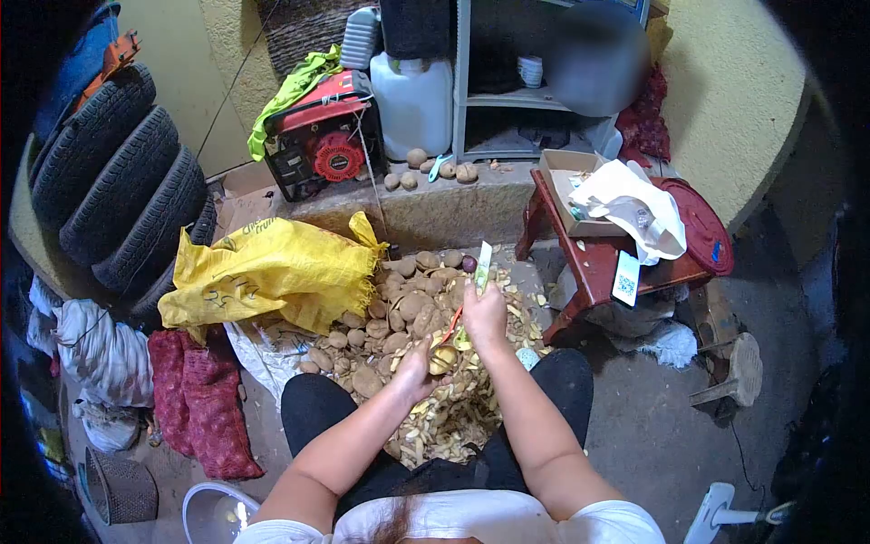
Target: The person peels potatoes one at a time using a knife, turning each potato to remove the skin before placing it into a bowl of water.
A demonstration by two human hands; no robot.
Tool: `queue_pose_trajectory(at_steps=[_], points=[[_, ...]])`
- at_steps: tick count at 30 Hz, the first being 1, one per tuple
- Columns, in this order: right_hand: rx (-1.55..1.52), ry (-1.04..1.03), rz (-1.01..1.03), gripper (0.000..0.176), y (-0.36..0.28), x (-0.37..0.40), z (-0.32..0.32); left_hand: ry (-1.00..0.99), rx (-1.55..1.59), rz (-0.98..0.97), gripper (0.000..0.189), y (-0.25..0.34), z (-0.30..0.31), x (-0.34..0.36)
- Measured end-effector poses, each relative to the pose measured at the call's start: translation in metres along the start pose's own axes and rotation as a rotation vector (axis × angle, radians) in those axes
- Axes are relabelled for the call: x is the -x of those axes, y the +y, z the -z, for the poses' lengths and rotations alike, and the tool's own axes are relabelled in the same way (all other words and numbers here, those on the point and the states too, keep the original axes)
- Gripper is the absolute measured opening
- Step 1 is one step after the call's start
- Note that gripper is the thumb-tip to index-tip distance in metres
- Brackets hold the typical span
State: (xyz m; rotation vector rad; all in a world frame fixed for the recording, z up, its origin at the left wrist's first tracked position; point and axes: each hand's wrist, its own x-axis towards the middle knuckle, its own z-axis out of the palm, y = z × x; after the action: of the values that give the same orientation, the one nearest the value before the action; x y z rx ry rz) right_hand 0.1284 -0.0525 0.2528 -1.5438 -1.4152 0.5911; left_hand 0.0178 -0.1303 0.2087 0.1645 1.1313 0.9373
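My left hand cups a partly peeled potato over the floor between my knees. My right hand grips a peeler with a pale green handle and an orange part near the potato; a strip of peel hangs by it. A heap of unpeeled potatoes lies just beyond my hands. A pile of peelings covers the ground below them.
A yellow sack lies left of the heap, with red mesh bags nearer me. Stacked tyres stand far left, a red generator and a white jerrycan behind. A red stool with a box and cloth sits on the right.
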Motion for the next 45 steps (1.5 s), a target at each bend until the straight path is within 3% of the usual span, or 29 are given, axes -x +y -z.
queue_pose_trajectory(at_steps=[7, 9, 14, 18, 21, 25, 27, 29, 33, 35, 38, 40, 43, 45], points=[[0.124, -0.040, -0.205, 0.033, 0.031, -0.031, 0.005, -0.133, -0.099, -0.152, 0.032, 0.001, 0.000, 0.001], [0.229, 0.078, -0.336, 0.035, 0.050, -0.043, 0.009, -0.162, -0.083, -0.156, 0.032, 0.000, 0.001, 0.002], [0.130, 0.095, -0.336, 0.036, 0.084, -0.061, 0.007, -0.193, -0.031, -0.123, 0.035, 0.009, 0.006, 0.005], [0.019, 0.029, -0.311, 0.036, 0.058, -0.052, 0.016, -0.191, 0.062, -0.079, 0.034, 0.008, 0.005, 0.006], [-0.062, -0.012, -0.269, 0.035, 0.019, -0.032, 0.019, -0.163, -0.044, -0.241, 0.032, 0.005, 0.000, 0.007], [-0.053, 0.006, -0.291, 0.035, 0.038, -0.037, 0.015, -0.178, -0.089, -0.449, 0.027, -0.001, 0.007, -0.001], [0.037, 0.118, -0.344, 0.035, 0.061, -0.050, 0.016, -0.207, -0.118, -0.510, 0.026, 0.000, 0.010, 0.001], [-0.102, 0.196, -0.285, 0.034, 0.085, -0.061, 0.010, -0.104, -0.280, -0.678, 0.024, 0.001, 0.012, -0.001], [-0.153, 0.041, -0.314, 0.034, 0.033, -0.037, 0.018, -0.081, -0.310, -0.734, 0.022, 0.002, 0.007, 0.004], [-0.201, 0.026, -0.233, 0.036, 0.028, -0.028, 0.009, -0.015, -0.451, -0.832, 0.020, -0.002, 0.009, -0.003], [-0.171, -0.007, -0.230, 0.035, 0.020, -0.023, 0.010, -0.057, -0.465, -0.831, 0.019, 0.001, 0.003, 0.010], [-0.074, -0.095, -0.338, 0.034, 0.034, -0.028, 0.006, -0.109, -0.350, -0.777, 0.018, -0.001, 0.008, 0.001], [-0.025, 0.056, -0.339, 0.036, 0.060, -0.038, 0.004, -0.199, -0.180, -0.712, 0.018, 0.001, 0.009, 0.004], [0.004, 0.020, -0.430, 0.035, 0.082, -0.050, 0.001, -0.240, -0.131, -0.701, 0.020, 0.008, 0.007, 0.012]])
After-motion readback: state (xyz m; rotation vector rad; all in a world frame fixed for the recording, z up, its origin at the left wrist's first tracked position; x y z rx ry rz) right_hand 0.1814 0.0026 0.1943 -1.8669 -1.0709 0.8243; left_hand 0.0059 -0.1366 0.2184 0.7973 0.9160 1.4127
